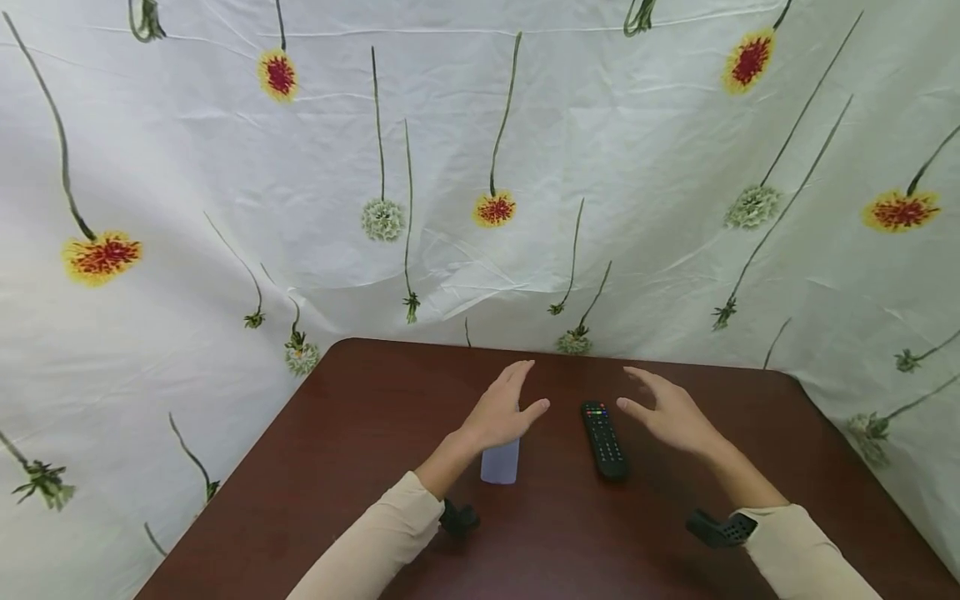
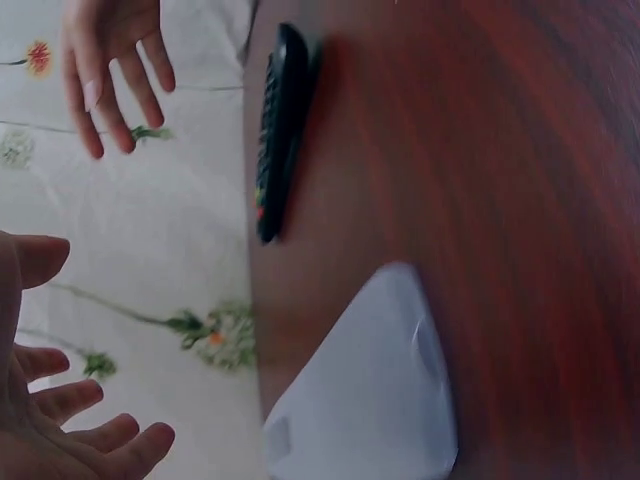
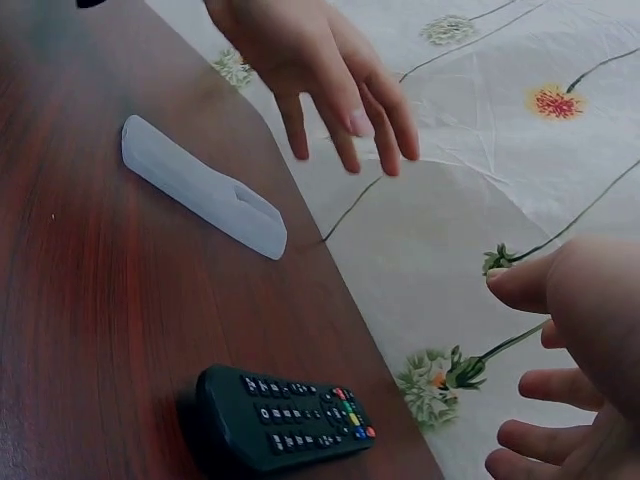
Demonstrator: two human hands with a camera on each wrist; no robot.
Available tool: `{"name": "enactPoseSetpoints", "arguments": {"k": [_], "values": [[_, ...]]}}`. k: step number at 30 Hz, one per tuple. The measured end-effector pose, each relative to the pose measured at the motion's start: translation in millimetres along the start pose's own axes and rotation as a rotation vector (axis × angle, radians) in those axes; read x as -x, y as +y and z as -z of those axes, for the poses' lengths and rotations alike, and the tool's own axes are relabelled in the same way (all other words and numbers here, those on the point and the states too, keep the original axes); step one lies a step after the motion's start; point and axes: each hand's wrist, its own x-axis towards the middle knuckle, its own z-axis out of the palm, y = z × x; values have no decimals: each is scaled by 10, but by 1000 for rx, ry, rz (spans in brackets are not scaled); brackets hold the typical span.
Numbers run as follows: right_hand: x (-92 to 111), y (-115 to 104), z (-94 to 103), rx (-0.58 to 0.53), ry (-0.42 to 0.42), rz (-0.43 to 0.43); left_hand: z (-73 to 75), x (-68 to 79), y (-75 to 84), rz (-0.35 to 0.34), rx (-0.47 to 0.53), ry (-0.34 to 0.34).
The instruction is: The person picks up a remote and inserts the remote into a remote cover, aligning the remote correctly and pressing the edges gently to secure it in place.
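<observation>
A black remote control (image 1: 603, 440) lies face up on the dark table between my two hands, its coloured buttons at the far end. To its left is a long, pale, translucent sleeve-like cover (image 3: 205, 188) with an oval opening near one end. My left hand (image 1: 501, 414) hovers above this cover (image 1: 500, 461) and hides its far part in the head view. Right of the remote, my right hand (image 1: 672, 416) is held in the air, thumb apart from the fingers. Both hands have loosely bent fingers and touch nothing.
The reddish-brown table (image 1: 405, 400) has rounded far corners. Behind it hangs a white cloth (image 1: 465, 125) printed with flowers, reaching down along the table's sides. Each wrist carries a dark strapped device (image 1: 722, 529) just past the pale sleeve.
</observation>
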Motion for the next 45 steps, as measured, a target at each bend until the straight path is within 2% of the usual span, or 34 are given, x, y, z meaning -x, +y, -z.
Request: {"name": "enactPoseSetpoints", "arguments": {"k": [4, 10, 18, 20, 23, 27, 29, 36, 41, 45], "values": [[8, 23, -59, -105, -36, -76, -225, -86, 8, 45, 52, -8], [36, 164, -228, -261, -98, -208, -526, -164, 45, 151, 149, -16], [32, 357, -438, -463, -79, -323, -885, -237, 186, 336, 346, -37], [31, 385, -471, -480, -84, -358, -972, -252, 197, 368, 364, -22], [33, 410, -511, -494, -89, -419, -1073, -287, 222, 408, 382, 47], [13, 401, -560, -515, -83, -432, -1147, -337, 285, 454, 367, 174], [-2, 380, -592, -526, -82, -429, -1182, -353, 326, 460, 361, 205], [-61, 332, -703, -558, -68, -452, -1317, -382, 426, 449, 440, 201], [-84, 293, -690, -611, -53, -498, -1304, -410, 392, 476, 547, 228], [-73, 289, -670, -632, -62, -509, -1274, -401, 347, 494, 619, 212]]}}
